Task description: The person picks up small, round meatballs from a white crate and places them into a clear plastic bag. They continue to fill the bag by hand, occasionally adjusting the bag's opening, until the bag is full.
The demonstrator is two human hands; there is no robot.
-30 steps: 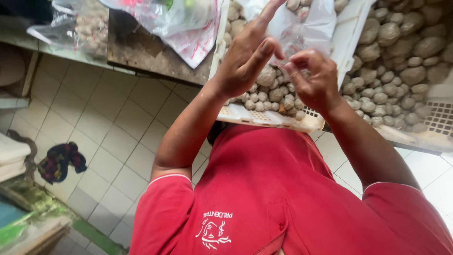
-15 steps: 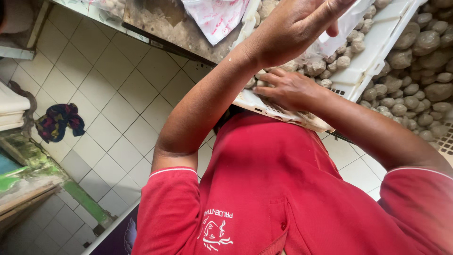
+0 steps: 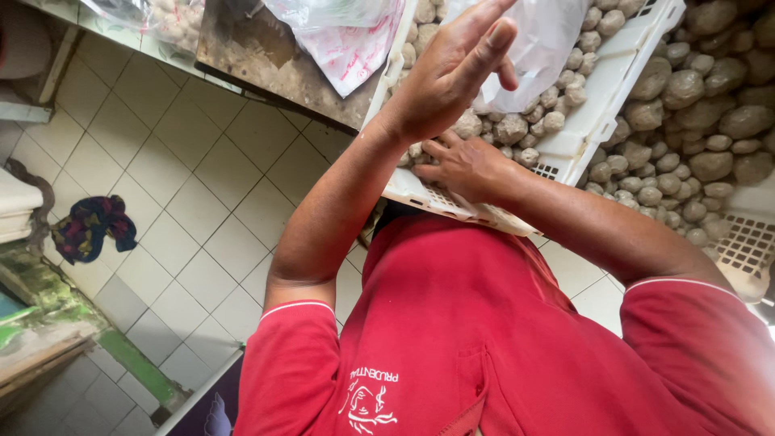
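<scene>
Potatoes [image 3: 517,129] lay heaped in a white slotted crate [image 3: 601,105], where the right hand [image 3: 472,165] rested with fingers curled among them as if sorting, while the left hand [image 3: 452,77] hovered above, fingers open, beside a thin plastic bag [image 3: 541,48].

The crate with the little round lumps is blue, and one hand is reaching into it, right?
Not quite. The head view shows the crate is white, not blue. The right hand does reach into it, among the brownish round lumps.
</scene>
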